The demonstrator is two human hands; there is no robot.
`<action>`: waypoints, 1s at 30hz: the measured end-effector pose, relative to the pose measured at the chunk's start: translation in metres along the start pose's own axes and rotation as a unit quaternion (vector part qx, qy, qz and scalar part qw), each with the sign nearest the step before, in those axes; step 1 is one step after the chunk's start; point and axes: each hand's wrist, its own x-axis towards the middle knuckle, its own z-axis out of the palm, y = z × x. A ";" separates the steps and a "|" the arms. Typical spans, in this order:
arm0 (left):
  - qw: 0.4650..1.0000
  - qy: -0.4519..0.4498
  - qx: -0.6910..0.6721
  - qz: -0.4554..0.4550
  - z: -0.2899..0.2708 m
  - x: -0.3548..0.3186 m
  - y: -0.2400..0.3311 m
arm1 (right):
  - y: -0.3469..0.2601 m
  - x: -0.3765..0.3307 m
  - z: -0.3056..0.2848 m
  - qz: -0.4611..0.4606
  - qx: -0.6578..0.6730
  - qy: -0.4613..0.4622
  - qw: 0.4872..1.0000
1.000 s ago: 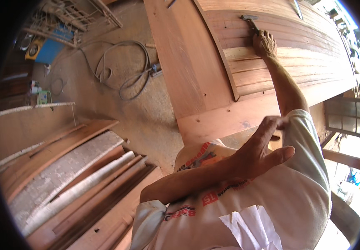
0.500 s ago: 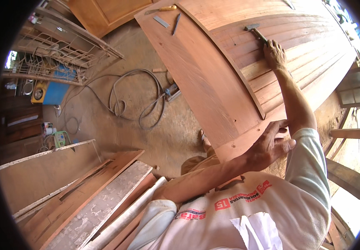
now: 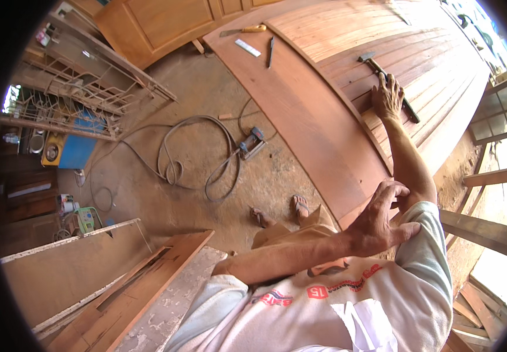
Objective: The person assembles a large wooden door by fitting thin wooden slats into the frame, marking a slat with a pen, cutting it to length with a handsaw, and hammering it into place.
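My right hand (image 3: 388, 101) lies over a hammer (image 3: 410, 111) on the slatted wood, its fingers stretched out and spread across the handle. The hammer's head points to the far left, and the handle's dark end shows past the hand. My left hand (image 3: 377, 220) reaches across my body, thumb and fingers apart, touching my right arm near the elbow. It holds nothing. Beneath the right arm is a large wooden panel (image 3: 315, 132) with a raised strip. Toward its far left corner lie a yellow-handled blade tool (image 3: 254, 28), a short metal rule (image 3: 247, 47) and a dark pencil (image 3: 271, 53).
On the floor at left, a blue power tool (image 3: 252, 142) lies with its coiled cable (image 3: 160, 154). Old boards (image 3: 130, 287) lean at my near left, beside a wire rack (image 3: 77, 88). A panelled door (image 3: 165, 29) stands beyond. Timber bars (image 3: 494, 176) are at right.
The view has shifted, showing more floor and my feet. My right hand's fingers have spread, and the hammer's handle end now shows. My left hand stays at my right arm.
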 end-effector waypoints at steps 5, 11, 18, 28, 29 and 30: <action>0.990 -0.126 -0.039 -0.049 -0.049 -0.046 0.056 | -0.025 -0.003 -0.005 0.059 -0.018 -0.024 0.998; 0.993 -0.103 -0.049 -0.035 -0.103 -0.055 0.047 | -0.063 -0.007 0.005 0.230 0.099 -0.033 0.968; 0.962 -0.188 -0.153 -0.125 -0.152 -0.043 0.053 | -0.066 -0.003 0.001 0.287 0.120 -0.070 0.948; 0.936 -0.275 -0.045 -0.216 -0.284 0.051 0.043 | -0.045 -0.011 0.015 0.264 0.132 0.106 0.950; 0.947 -0.238 -0.038 -0.212 -0.314 0.055 0.031 | -0.034 -0.014 0.027 0.249 0.125 0.146 0.949; 0.962 -0.169 -0.110 -0.182 -0.343 0.055 0.021 | -0.029 -0.011 0.035 0.230 0.118 0.183 0.948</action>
